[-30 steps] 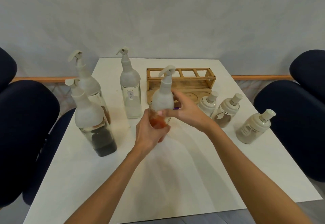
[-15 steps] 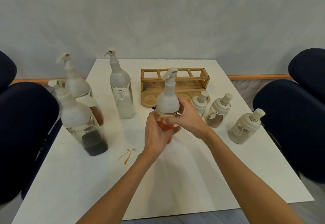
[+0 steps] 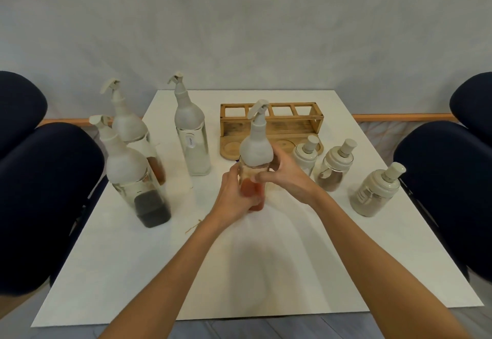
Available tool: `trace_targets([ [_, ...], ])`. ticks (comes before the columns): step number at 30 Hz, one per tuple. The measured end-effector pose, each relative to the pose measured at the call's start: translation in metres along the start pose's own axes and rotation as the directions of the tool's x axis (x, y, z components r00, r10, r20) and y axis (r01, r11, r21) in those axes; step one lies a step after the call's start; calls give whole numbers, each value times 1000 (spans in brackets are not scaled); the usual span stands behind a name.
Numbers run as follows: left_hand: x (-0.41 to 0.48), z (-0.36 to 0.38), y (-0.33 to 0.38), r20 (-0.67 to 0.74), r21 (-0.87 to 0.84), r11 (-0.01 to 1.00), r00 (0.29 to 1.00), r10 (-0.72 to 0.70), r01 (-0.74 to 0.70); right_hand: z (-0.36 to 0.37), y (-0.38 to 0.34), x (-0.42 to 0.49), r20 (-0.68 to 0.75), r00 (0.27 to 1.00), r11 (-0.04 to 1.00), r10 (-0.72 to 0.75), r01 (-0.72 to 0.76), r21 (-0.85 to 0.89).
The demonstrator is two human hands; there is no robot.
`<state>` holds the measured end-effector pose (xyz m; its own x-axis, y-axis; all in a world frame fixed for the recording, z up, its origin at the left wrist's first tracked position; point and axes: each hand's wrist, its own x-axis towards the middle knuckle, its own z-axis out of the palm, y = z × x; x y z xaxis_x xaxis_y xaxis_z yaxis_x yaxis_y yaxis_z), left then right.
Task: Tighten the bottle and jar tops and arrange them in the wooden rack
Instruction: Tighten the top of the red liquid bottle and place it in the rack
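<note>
Left hand (image 3: pixel 234 197) grips the glass bottle (image 3: pixel 251 176) low; right hand (image 3: pixel 288 179) wraps its frosted top (image 3: pixel 257 149). Probably slick, fragile; hold body firmly. Rack (image 3: pixel 271 125) at 12 o'clock.

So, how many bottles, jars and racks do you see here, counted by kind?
Tall bottles: 4, including the held bottle, gripped by the left hand and the right hand
Short jars: 3
Wooden rack: 1
Total: 8
</note>
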<state>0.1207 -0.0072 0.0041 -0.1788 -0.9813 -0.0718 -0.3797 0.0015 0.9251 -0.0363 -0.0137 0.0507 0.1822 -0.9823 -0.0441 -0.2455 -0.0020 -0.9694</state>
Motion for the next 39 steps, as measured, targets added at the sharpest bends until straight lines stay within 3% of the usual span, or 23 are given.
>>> trace_targets([
  [3,1,-18,-1,65,2,999,997,-33,33,-6,-2,-4,43,999,1000,13,-12,-14],
  [7,6,-34,9,147,-99,995,989,-7,22,-19,-25,-4,54,995,997,-80,79,22],
  [12,22,-24,26,267,-167,985,960,80,-36,-21,-50,0,134,986,985,-101,118,-125],
  [18,26,-9,21,124,-183,983,992,32,-8,-26,-54,-1,109,986,974,-127,144,-175],
  [23,14,-26,57,202,-302,942,956,215,-148,-42,-81,-6,80,981,980,-178,184,-77],
  [28,8,-32,80,330,-376,920,911,246,-113,-41,-98,-5,119,979,938,-166,119,326],
  [30,6,-30,82,368,-372,924,899,238,-92,-39,-99,-6,155,968,906,-198,121,405],
  [35,0,-28,84,376,-370,927,904,205,-56,-42,-98,-9,216,948,906,-235,133,401],
  [39,-1,-26,87,339,-362,929,918,207,-76,-43,-98,-10,143,964,933,-223,169,318],
])
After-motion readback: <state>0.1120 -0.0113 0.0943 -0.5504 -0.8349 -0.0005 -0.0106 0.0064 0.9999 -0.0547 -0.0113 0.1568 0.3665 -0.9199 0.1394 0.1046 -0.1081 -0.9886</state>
